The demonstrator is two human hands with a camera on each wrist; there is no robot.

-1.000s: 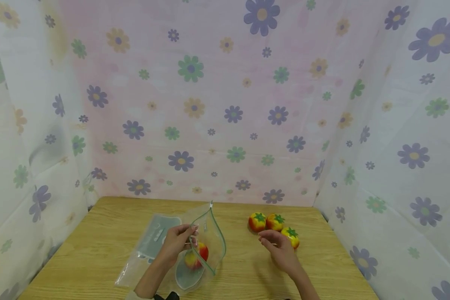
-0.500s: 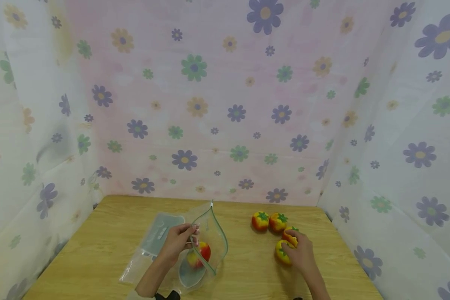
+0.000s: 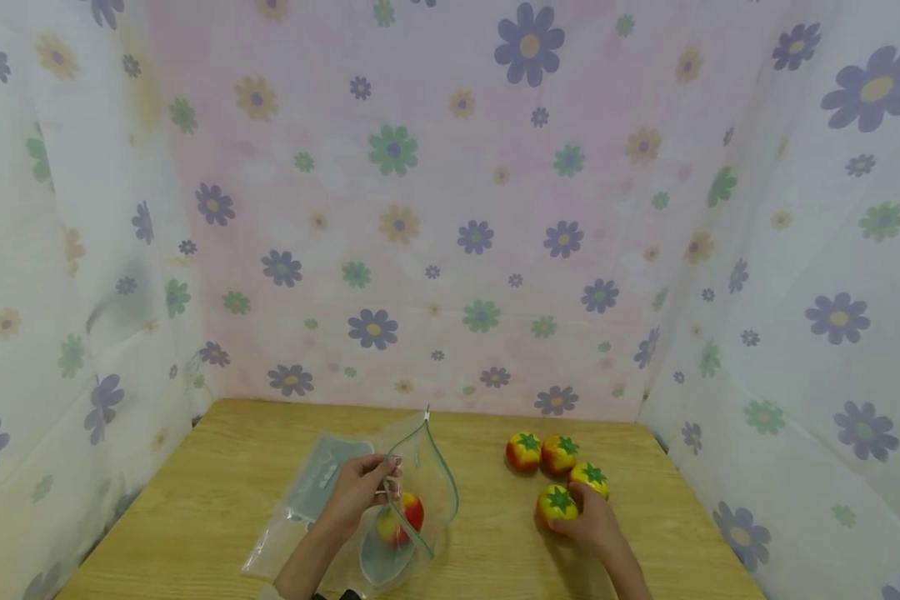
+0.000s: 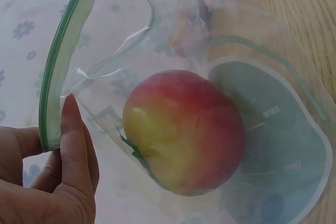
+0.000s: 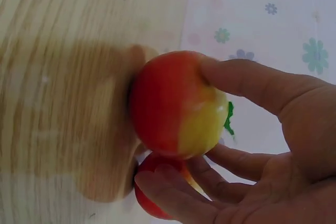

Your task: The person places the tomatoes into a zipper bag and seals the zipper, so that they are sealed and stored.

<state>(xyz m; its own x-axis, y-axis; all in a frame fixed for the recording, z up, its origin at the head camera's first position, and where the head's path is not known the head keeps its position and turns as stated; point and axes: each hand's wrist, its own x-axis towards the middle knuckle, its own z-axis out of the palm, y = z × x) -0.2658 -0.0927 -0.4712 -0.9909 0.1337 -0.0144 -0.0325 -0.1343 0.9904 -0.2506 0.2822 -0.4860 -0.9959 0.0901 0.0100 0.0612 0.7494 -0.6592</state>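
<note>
My left hand (image 3: 356,492) pinches the green zip edge of a clear zip bag (image 4: 50,77), whose mouth gapes toward the right. Inside the bag lies one red-and-yellow tomato (image 4: 184,129) with a green leafy top, seen through the plastic. On the right of the table, my right hand (image 3: 594,523) grips another such tomato (image 3: 555,506) between thumb and fingers. Whether its underside touches the table I cannot tell. Just behind it sits a tomato (image 3: 589,477), partly covered by the hand; in the right wrist view, fingers overlap a second tomato (image 5: 149,198).
Two more tomatoes (image 3: 523,452) (image 3: 559,454) stand side by side farther back. A flat clear bag with a grey-green panel (image 3: 322,479) lies on the left, partly under my left arm. Flowered cloth (image 3: 450,250) encloses the wooden table (image 3: 487,550) at the back and sides.
My right hand has moved right and taken hold of the front tomato, which has since shifted slightly left. The left hand keeps its pinch on the bag, about where it was.
</note>
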